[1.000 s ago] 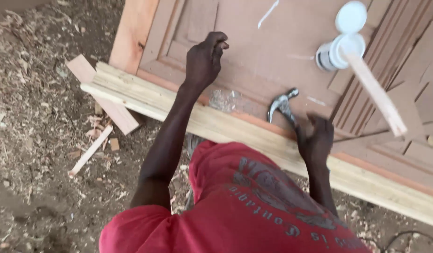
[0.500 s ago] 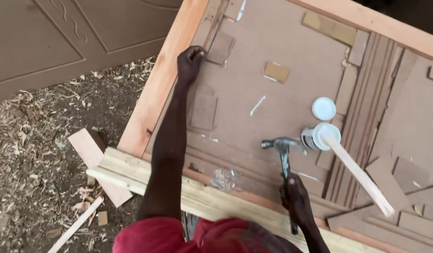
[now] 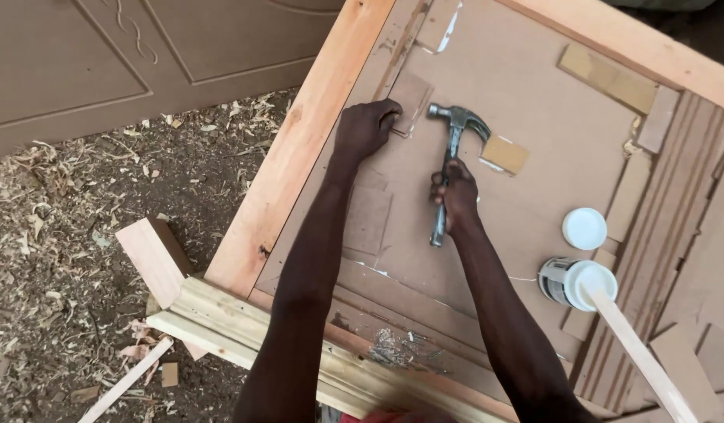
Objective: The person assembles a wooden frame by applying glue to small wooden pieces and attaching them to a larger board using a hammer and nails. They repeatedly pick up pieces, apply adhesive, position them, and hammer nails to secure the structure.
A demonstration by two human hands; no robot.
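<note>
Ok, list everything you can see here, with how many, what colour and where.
hammer: one, metal head and handle, over the board, in the right hand
small board piece: one, brown, under the left fingertips
door frame: one, orange-brown wood, around the brown panel
glue tub: one, white, right side, a stick standing in it
lid: one, white, just above the tub
wood shavings: many, pale, on the ground at left
left hand: pressing the small board piece
right hand: gripping the hammer handle

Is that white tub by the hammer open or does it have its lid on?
Open. The tub has a wooden stick standing in its mouth, and its white lid lies apart on the board just beyond it.
</note>
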